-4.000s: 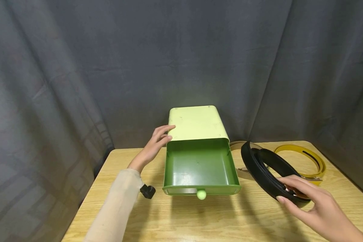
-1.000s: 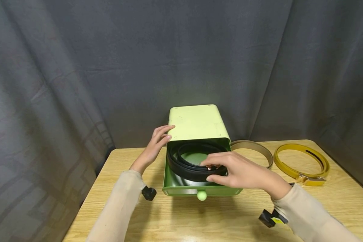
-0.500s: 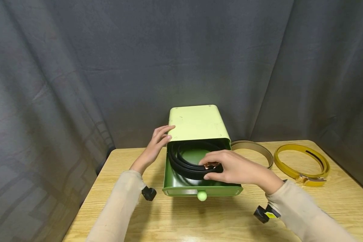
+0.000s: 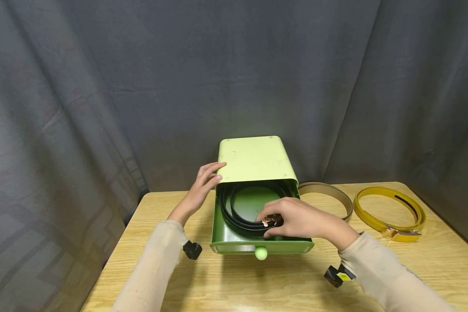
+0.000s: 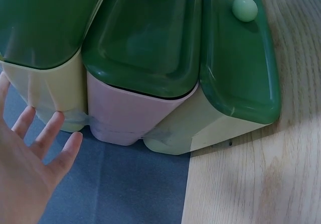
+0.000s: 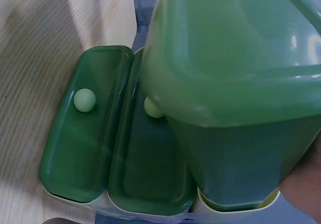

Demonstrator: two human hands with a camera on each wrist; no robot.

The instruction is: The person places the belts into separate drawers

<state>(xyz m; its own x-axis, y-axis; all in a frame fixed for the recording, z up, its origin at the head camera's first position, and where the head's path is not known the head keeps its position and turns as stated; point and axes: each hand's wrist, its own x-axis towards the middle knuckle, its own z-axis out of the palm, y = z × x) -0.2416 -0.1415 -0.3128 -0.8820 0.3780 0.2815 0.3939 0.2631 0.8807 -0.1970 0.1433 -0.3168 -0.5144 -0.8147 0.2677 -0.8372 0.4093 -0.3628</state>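
The right hand (image 4: 302,218) pinches a coiled black belt (image 4: 243,225) at its shiny buckle (image 4: 266,222), low inside a pulled-out green drawer (image 4: 234,248). Fingers straight, the left hand (image 4: 199,188) rests its fingertips against the left side of the drawer unit's pale green casing (image 4: 257,158). In the left wrist view, the left hand (image 5: 30,169) is spread beside the stacked unit. The open drawer (image 6: 225,98) fills much of the right wrist view and hides the belt; only an edge of the right hand (image 6: 306,184) shows there.
A tan belt (image 4: 337,195) and a yellow belt (image 4: 368,212) lie coiled on the wooden table (image 4: 253,286), right of the unit. Lower drawers (image 5: 140,38) with round knobs are closed. A dark curtain (image 4: 218,73) hangs behind.
The right hand has carried the black belt from above the table at right into the drawer, then lowered it further. The left hand stays on the casing.
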